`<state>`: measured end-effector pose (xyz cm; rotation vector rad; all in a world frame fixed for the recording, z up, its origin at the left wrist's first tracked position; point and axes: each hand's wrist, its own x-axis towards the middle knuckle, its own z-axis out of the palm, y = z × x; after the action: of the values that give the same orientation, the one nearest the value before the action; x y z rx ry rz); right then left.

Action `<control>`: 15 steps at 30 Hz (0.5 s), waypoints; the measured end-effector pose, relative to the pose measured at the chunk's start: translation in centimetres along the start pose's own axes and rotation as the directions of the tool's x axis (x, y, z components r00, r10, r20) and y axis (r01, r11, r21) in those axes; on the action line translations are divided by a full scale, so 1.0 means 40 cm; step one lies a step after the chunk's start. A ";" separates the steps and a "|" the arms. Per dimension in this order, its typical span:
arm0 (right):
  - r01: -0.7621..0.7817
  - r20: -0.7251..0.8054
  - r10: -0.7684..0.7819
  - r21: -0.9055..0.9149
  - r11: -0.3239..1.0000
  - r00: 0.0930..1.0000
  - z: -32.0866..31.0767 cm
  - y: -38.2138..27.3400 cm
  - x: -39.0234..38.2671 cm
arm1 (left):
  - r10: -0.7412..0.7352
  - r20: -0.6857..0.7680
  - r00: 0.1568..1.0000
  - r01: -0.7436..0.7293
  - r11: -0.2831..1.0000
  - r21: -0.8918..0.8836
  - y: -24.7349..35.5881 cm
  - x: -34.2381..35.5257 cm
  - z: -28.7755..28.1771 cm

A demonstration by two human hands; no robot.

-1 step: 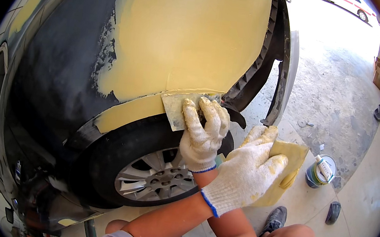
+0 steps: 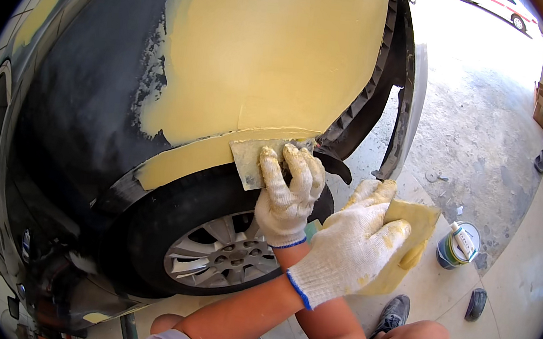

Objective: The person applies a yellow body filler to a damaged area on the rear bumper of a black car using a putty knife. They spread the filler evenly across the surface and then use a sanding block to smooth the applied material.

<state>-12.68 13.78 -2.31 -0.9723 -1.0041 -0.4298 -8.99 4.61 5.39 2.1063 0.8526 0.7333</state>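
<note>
— Which hand works the dark car body panel coated in yellow filler (image 2: 263, 56)?

— The right hand (image 2: 287, 194), in a white knit glove with blue cuff, reaches across the other forearm. Its fingers are spread and pressed flat on a grey rectangular spreader blade smeared with filler (image 2: 249, 160), held against the wheel-arch lip at 12 o'clock of the silver alloy wheel (image 2: 226, 254).

— And the other?

— The left hand (image 2: 350, 244), gloved alike, sits at 4 o'clock from the first, fingers curled around a flat yellow-stained mixing board (image 2: 413, 237), clear of the car.

— Anything nearby?

— A small open tin with a tube across its top (image 2: 459, 245) stands on the concrete floor (image 2: 480, 138), at 3 o'clock of the board.
</note>
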 end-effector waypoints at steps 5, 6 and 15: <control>-0.088 0.073 0.089 -0.023 0.996 0.993 -0.066 0.003 -0.066 | 0.149 -0.046 0.988 -0.140 0.978 0.156 -0.032 0.009 0.010; -0.106 0.072 0.110 -0.050 0.993 0.991 -0.076 0.007 -0.061 | 0.135 -0.041 0.990 -0.127 0.979 0.162 -0.032 0.007 0.008; -0.024 -0.060 0.020 -0.064 0.998 0.998 0.005 0.107 -0.028 | -0.116 0.073 0.991 0.115 0.993 0.008 0.032 0.005 -0.010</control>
<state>-10.34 16.10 -5.28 -1.0220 -0.9301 -0.4722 -8.72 4.29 6.67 2.0551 0.9279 0.5907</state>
